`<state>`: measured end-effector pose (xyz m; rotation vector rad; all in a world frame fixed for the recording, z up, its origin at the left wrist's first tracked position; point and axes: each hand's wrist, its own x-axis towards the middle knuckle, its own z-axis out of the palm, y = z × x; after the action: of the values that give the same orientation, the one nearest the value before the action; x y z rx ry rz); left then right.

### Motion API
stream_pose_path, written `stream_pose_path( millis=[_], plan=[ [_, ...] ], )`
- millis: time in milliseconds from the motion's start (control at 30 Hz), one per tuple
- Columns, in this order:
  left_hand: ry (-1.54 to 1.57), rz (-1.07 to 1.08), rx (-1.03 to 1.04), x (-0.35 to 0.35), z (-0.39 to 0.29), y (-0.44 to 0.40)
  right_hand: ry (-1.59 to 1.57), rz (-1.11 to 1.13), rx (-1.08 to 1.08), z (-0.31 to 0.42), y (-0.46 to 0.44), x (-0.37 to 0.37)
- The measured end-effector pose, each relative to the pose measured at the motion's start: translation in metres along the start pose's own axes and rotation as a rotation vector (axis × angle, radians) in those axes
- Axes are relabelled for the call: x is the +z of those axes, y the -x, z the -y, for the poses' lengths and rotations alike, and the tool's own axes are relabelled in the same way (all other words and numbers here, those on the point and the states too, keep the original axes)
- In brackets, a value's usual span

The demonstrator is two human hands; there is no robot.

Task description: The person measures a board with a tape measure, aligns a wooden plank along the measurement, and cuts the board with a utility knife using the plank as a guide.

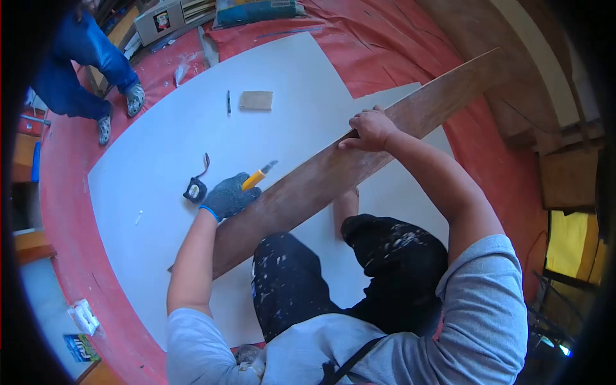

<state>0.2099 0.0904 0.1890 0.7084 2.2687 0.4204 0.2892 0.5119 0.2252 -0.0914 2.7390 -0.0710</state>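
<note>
A long brown wooden board lies diagonally over white sheets, in front of the bent knees. My left hand, in a grey glove with a blue cuff, holds a yellow-handled cutter with its blade pointing up and right, and rests at the board's far edge. My right hand is bare and grips the board's far edge, thumb on the near face. Left of the gloved hand lies a black tape measure with its strap. Farther off are a small tan block and a dark pen-like tool.
Red sheeting surrounds the white sheets. Another person's legs in jeans stand at the upper left. Wooden furniture is at the right. A bag and a box sit at the far edge.
</note>
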Motion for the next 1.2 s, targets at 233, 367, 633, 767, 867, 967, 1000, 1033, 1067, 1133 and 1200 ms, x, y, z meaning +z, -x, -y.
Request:
stream_pose_path(
  millis=[233,367,633,767,867,967,1000,1033,1067,1133,1200],
  plan=[
    [0.031,-0.040,-0.176,0.036,0.030,-0.082,-0.041,0.144,0.028,-0.068,-0.079,0.064],
    [0.027,-0.093,-0.390,0.065,0.116,-0.114,-0.117,0.186,0.029,-0.092,-0.114,0.105],
    [-0.058,-0.298,-0.688,0.014,0.183,-0.148,-0.254,0.226,0.063,-0.121,-0.161,0.120],
    [-0.062,-0.141,-0.567,0.009,0.137,-0.155,-0.296,0.253,0.052,-0.116,-0.175,0.124],
    [-0.051,-0.179,-0.557,0.024,0.162,-0.148,-0.314,0.222,0.024,-0.077,-0.170,0.138],
    [0.212,-0.230,-0.544,0.023,0.154,-0.152,-0.366,0.206,-0.064,-0.017,-0.165,0.118],
    [0.421,-0.228,-0.543,0.024,0.145,-0.151,-0.388,0.170,-0.102,0.002,-0.168,0.114],
    [0.628,-0.228,-0.544,0.022,0.134,-0.147,-0.400,0.174,-0.122,0.018,-0.172,0.099],
    [0.491,-0.264,-0.486,0.018,0.122,-0.142,-0.411,0.175,-0.145,0.033,-0.177,0.083],
    [0.218,-0.338,-0.364,0.004,0.093,-0.135,-0.423,0.211,-0.166,0.058,-0.189,0.060],
    [0.064,-0.422,-0.281,-0.012,0.065,-0.122,-0.421,0.233,-0.187,0.082,-0.198,0.046]
  ],
)
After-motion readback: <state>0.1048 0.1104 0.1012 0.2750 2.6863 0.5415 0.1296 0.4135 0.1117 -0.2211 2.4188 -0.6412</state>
